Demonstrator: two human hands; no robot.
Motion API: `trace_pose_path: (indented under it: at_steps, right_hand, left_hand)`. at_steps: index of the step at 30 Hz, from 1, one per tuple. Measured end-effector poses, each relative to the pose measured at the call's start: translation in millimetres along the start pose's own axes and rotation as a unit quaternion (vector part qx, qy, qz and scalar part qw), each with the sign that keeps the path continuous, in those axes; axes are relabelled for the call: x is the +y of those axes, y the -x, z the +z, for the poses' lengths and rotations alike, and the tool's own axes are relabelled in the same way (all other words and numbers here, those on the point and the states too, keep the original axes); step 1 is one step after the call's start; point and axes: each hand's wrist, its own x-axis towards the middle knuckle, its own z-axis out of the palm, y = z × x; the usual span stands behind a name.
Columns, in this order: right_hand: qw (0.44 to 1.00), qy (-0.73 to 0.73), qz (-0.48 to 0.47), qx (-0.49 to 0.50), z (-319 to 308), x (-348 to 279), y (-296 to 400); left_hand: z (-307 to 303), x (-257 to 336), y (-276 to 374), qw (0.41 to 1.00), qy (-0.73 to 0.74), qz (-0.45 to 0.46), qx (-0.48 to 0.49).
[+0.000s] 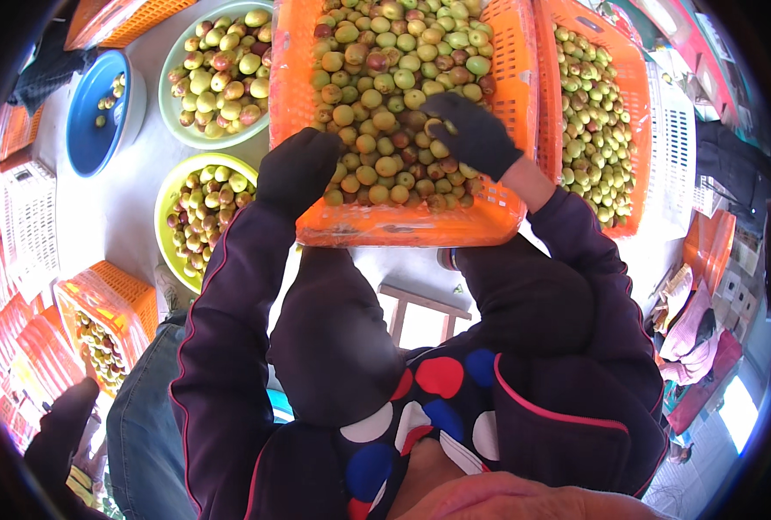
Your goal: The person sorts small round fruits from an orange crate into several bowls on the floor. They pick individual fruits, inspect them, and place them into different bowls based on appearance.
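Observation:
An orange plastic crate point(418, 227) full of green and reddish-brown jujube-like fruits point(385, 120) stands in front of me. My left hand point(301, 168), in a dark glove, is curled at the crate's left edge, beside the fruits; whether it holds one is hidden. My right hand point(468, 133), in a dark glove too, is over the fruits at the crate's right side, its fingers bent round a greenish fruit point(439, 127). To the left stand a yellow-green basin point(164, 224) and a pale green basin point(166, 97), both holding similar fruits.
A blue basin point(93, 168) with a few fruits stands further left. On the right is another orange crate point(639, 156) of fruits, with a white crate point(671, 149) beside it. A person in jeans point(145, 416) is close at my left, near an orange crate point(116, 292) with fruits.

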Motion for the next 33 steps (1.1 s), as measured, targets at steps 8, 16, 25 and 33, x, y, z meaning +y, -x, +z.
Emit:
trace_pose_path:
  at_steps: [8, 16, 25, 33]
  right_hand:
    - [0.982, 0.155, 0.070, 0.084, -40.4, 113.8, -51.2]
    - [0.951, 0.279, 0.134, 0.002, -3.5, 88.2, -99.6]
    - [0.995, 0.055, 0.085, 0.017, -19.6, 100.1, -69.2]
    - [0.988, -0.025, 0.135, -0.065, -25.5, 105.1, -56.0]
  left_hand:
    - [8.4, -0.6, -3.1, 1.000, 0.022, -0.001, 0.007]
    - [3.6, 0.5, -2.7, 0.999, 0.032, 0.006, 0.010]
    - [6.0, -3.6, -2.8, 1.000, 0.004, 0.012, -0.001]
    - [4.2, -5.4, 0.2, 0.999, 0.029, 0.016, 0.009]
